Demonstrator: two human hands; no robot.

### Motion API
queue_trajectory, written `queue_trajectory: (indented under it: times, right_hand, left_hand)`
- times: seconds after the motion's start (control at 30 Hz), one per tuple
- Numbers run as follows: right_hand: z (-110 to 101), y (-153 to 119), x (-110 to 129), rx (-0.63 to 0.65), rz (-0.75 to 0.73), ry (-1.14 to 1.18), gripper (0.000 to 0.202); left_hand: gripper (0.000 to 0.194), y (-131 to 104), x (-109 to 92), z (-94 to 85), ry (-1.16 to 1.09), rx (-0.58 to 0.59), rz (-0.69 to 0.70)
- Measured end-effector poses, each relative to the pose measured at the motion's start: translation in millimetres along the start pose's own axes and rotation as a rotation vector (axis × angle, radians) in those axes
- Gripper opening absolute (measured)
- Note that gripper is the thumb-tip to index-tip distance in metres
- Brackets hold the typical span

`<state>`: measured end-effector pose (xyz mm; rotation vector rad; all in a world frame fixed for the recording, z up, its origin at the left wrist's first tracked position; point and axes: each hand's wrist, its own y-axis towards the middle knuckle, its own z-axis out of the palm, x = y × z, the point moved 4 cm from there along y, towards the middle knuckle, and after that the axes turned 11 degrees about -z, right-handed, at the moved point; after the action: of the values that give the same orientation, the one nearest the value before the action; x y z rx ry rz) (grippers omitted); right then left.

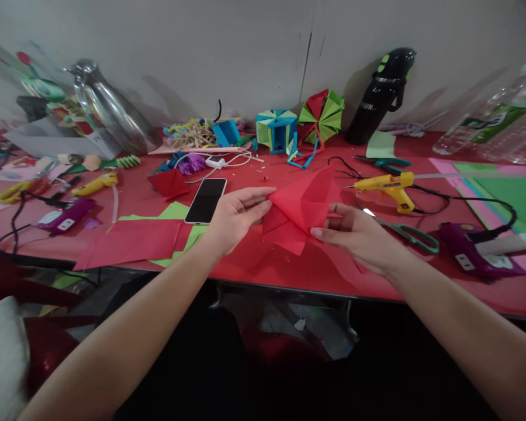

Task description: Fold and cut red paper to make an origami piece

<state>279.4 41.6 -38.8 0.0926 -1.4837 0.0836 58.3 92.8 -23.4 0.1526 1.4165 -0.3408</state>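
Observation:
A folded sheet of red paper (304,202) is held up over the red table between my two hands. My left hand (241,213) pinches its left corner between thumb and fingers. On the opposite side, my right hand (355,234) grips the lower right edge, thumb in front and fingers partly behind. The paper has a raised, open flap at the top and pointed flaps below. Just behind my left hand lies a smartphone (206,200). A stack of flat red paper (131,244) rests over green sheets (196,235) to the left.
Right of my hands lie a yellow glue gun (388,188), green-handled scissors (414,238) and a purple power strip (477,251). A black bottle (379,99), paper models (277,130) and a steel jug (111,108) stand along the wall. Cables cross both sides.

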Motion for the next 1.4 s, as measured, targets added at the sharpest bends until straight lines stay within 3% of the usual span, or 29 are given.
queue_trajectory:
  times: [0.1, 0.27, 0.33, 0.43, 0.47, 0.53, 0.6, 0.63, 0.73, 0.9, 1.03, 1.13, 1.27, 1.4]
  right_hand:
    - [-1, 0, 2, -0.035, -0.033, -0.082, 0.047]
    - [2, -2, 13, 0.003, -0.167, -0.329, 0.032]
    - [3, -5, 19, -0.023, -0.238, -0.448, 0.026]
    - [5, -9, 24, -0.082, -0.323, -0.575, 0.026]
    - [6, -10, 24, -0.093, -0.339, -0.6, 0.027]
    - [9, -12, 26, -0.106, -0.36, -0.645, 0.026]
    - [13, -14, 28, -0.121, -0.375, -0.693, 0.023]
    - [15, -14, 29, -0.128, -0.386, -0.722, 0.022]
    - [23, -17, 30, -0.131, -0.418, -0.805, 0.015]
    - [33, -20, 20, -0.069, -0.448, -0.881, 0.02]
    - [34, -20, 12, -0.031, -0.427, -0.916, 0.023]
    - [38, -22, 14, -0.006, -0.479, -1.139, 0.027]
    - [50, -29, 20, 0.024, -0.715, -1.491, 0.024]
    - [55, -31, 21, 0.019, -0.84, -1.597, 0.025]
  left_hand:
    - [0.032, 0, 0, -0.9, 0.035, -0.01, 0.013]
    - [0.031, 2, -1, -1.9, 0.04, -0.007, 0.022]
    - [0.028, 0, -6, -4.5, 0.11, -0.082, 0.087]
    - [0.02, -17, -19, -2.2, 0.376, -0.26, 0.317]
    - [0.02, -24, -22, 4.3, 0.483, -0.254, 0.397]
    - [0.021, -36, -20, 25.1, 0.681, -0.076, 0.469]
    - [0.031, -45, -12, 45.0, 0.852, 0.064, 0.46]
    - [0.039, -47, -9, 50.3, 0.874, 0.037, 0.429]
    - [0.058, -47, 0, 57.9, 0.761, -0.012, 0.24]
    - [0.056, -37, 10, 60.2, 0.364, 0.133, -0.016]
    - [0.054, -25, 17, 55.3, 0.068, 0.158, -0.221]
    - [0.048, -17, 19, 50.5, 0.002, 0.13, -0.211]
    - [0.031, -14, 23, 49.4, -0.077, 0.119, -0.135]
    - [0.041, -17, 27, 54.4, -0.111, 0.078, -0.037]
